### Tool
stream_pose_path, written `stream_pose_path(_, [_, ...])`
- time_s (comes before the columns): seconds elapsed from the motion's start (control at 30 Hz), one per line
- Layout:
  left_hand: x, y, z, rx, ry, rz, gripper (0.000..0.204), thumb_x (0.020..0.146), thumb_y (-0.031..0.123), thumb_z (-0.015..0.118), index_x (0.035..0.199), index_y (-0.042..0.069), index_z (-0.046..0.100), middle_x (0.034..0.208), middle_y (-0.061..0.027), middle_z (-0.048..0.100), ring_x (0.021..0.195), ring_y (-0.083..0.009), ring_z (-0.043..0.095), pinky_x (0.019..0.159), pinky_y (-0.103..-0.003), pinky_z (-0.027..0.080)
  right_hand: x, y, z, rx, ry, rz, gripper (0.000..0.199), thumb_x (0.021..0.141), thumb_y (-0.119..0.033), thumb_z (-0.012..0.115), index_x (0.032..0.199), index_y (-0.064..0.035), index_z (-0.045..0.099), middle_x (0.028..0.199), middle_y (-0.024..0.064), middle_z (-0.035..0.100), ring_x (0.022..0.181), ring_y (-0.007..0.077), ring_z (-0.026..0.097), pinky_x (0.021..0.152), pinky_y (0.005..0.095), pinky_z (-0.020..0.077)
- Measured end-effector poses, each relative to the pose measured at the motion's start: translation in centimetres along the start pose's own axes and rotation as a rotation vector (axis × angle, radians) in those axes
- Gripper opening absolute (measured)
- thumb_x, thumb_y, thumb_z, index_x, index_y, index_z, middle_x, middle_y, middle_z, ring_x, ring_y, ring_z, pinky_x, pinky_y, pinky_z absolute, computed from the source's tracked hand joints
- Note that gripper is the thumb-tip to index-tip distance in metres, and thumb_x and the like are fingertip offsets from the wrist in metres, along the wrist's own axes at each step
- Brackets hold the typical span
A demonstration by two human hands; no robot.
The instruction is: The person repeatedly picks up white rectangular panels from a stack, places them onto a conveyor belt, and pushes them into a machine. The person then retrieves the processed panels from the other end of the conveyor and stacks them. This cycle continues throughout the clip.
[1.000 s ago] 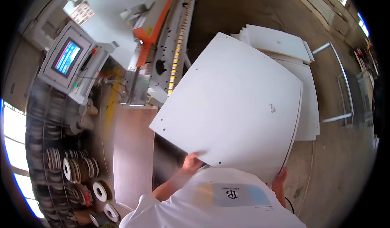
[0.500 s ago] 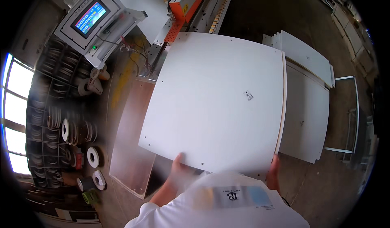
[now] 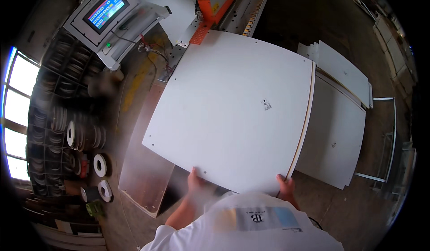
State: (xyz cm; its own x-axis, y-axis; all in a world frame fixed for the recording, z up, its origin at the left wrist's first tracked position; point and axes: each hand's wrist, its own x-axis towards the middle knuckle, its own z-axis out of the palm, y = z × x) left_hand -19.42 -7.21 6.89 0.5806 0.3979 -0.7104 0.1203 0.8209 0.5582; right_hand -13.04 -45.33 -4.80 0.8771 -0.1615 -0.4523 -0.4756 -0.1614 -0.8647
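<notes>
A large white panel with small drilled holes and a little printed label spans the middle of the view. A thin brown line runs along its right side. Its far left corner lies by the perforated orange guard of a machine. My left hand grips the near edge, thumb on top and fingers hidden underneath. At the near right corner my right hand holds the same panel, its thumb over the edge. Below the panel on the left shows a brown board.
A control console with a lit screen stands at the far left. On the right are stacked white panels and a metal frame. Rolls of edging and a loaded rack line the left side.
The near end of the panel has swung left, turning the panel slightly clockwise. My right hand has moved left with its corner; my left hand has shifted only slightly.
</notes>
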Motion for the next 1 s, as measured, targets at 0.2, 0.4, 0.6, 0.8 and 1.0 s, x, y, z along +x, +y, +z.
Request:
stream_pose_path(0.2, [4.2,-2.0,-1.6,0.068,-0.052,0.133,0.045,0.104,0.046,0.05,0.13,0.01,0.054,0.121,-0.0067,0.064,0.108,-0.0234,0.064,0.089,-0.042,0.055,0.2,-6.7,1.0,0.031,0.004,0.12,0.032,0.084,-0.026,0.079,0.097,0.0032,0.072,0.088,0.0084,0.073,0.076,0.0153,0.066,0.069,0.0342,0.0526])
stream_pose_path(0.4, [11.3,-3.6,-1.5,0.068,0.046,0.081,0.045,0.103,0.047,0.052,0.13,0.012,0.055,0.12,-0.0066,0.064,0.104,-0.0238,0.065,0.082,-0.042,0.057,5.9,-5.7,0.4,0.066,0.004,0.042,0.034,0.085,-0.026,0.079,0.102,0.003,0.071,0.091,0.0082,0.072,0.081,0.0162,0.067,0.071,0.0339,0.0525])
stream_pose_path(0.6, [15.0,-2.8,3.8,0.099,0.085,0.028,0.048,0.102,0.051,0.054,0.129,0.011,0.056,0.12,-0.0065,0.064,0.103,-0.0238,0.065,0.08,-0.042,0.056,11.2,-8.9,0.7,0.045,-0.035,0.05,0.039,0.089,-0.025,0.075,0.114,0.0037,0.066,0.104,0.0109,0.07,0.092,0.0197,0.068,0.081,0.0356,0.0542])
stream_pose_path(0.8, [17.4,-1.4,8.6,0.118,0.045,-0.015,0.046,0.103,0.045,0.054,0.122,0.003,0.057,0.114,-0.0102,0.061,0.096,-0.0243,0.063,0.085,-0.044,0.056,16.3,-10.1,0.5,0.175,-0.09,0.09,0.045,0.091,-0.029,0.074,0.121,0.0034,0.064,0.114,0.0137,0.069,0.101,0.0233,0.068,0.086,0.0378,0.0546])
stream_pose_path(1.0, [18.7,-3.2,10.3,0.127,0.088,0.03,0.043,0.105,0.041,0.051,0.127,0.005,0.055,0.119,-0.01,0.062,0.106,-0.0266,0.063,0.093,-0.047,0.053,18.4,-12.5,-0.7,0.501,-0.212,0.259,0.052,0.097,-0.043,0.065,0.126,-0.0006,0.062,0.116,0.0089,0.07,0.104,0.0209,0.068,0.093,0.0358,0.0524])
